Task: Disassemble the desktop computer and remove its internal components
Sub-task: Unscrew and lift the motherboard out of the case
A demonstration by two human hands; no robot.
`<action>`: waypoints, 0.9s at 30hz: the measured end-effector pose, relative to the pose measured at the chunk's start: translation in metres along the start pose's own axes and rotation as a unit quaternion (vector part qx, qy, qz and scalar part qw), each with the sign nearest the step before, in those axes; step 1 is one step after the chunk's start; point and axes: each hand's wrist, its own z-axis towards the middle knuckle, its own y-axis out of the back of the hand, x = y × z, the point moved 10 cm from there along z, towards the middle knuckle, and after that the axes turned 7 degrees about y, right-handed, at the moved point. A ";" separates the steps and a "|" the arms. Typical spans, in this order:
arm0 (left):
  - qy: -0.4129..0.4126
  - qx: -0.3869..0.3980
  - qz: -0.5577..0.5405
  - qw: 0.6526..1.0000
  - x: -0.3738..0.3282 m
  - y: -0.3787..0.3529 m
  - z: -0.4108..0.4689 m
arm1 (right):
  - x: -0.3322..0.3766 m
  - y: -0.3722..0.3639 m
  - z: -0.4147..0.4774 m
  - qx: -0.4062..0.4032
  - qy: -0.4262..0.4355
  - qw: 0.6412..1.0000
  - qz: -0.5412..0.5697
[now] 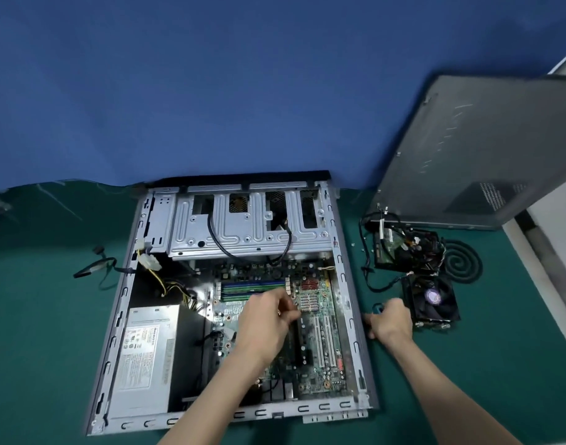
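Take the motherboard (323, 374), flat in the open case (352, 322), by bare edges: likely stiff, light, fragile. Hovers over it with left hand (265, 319) curled, contents unclear; grips a blue-handled tool (377, 307) in right hand (391, 323).

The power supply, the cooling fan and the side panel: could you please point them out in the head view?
power supply (145, 354), head view, on its white label.
cooling fan (433, 296), head view, on its round hub.
side panel (481, 146), head view, middle of its grey face.
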 end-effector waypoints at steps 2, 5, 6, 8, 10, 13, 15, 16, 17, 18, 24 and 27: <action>0.001 0.010 -0.027 1.000 0.000 -0.001 -0.002 | 0.001 0.010 -0.007 0.009 -0.013 0.999 0.033; -0.015 0.037 -0.122 0.992 -0.012 0.004 -0.008 | 0.028 0.052 -0.027 -0.033 0.028 0.989 0.144; -0.031 0.050 -0.166 0.984 -0.022 0.008 -0.012 | 0.046 0.073 -0.037 -0.062 0.070 0.978 0.186; -0.085 0.082 -0.241 0.963 -0.053 0.019 -0.021 | 0.096 0.111 -0.070 -0.099 0.183 0.940 0.271; -0.146 0.101 -0.284 0.942 -0.087 0.030 -0.032 | 0.151 0.129 -0.110 -0.081 0.296 0.885 0.350; -0.198 0.044 -0.330 0.922 -0.114 0.057 -0.042 | 0.207 0.127 -0.158 -0.032 0.395 0.829 0.393; -0.206 -0.025 -0.343 0.916 -0.110 0.083 -0.043 | 0.220 0.117 -0.168 -0.007 0.395 0.811 0.432; -0.208 -0.039 -0.346 0.914 -0.104 0.091 -0.042 | 0.222 0.108 -0.168 0.011 0.378 0.806 0.455; -0.212 -0.039 -0.346 0.913 -0.099 0.096 -0.041 | 0.222 0.098 -0.165 0.034 0.356 0.804 0.474; -0.218 -0.033 -0.340 0.914 -0.094 0.097 -0.041 | 0.223 0.087 -0.162 0.060 0.337 0.802 0.489; -0.186 -0.004 -0.339 0.922 -0.049 0.089 -0.028 | 0.201 0.089 -0.130 -0.079 0.360 0.828 0.422; -0.143 0.004 -0.331 0.933 -0.020 0.075 -0.015 | 0.160 0.101 -0.097 -0.193 0.309 0.868 0.337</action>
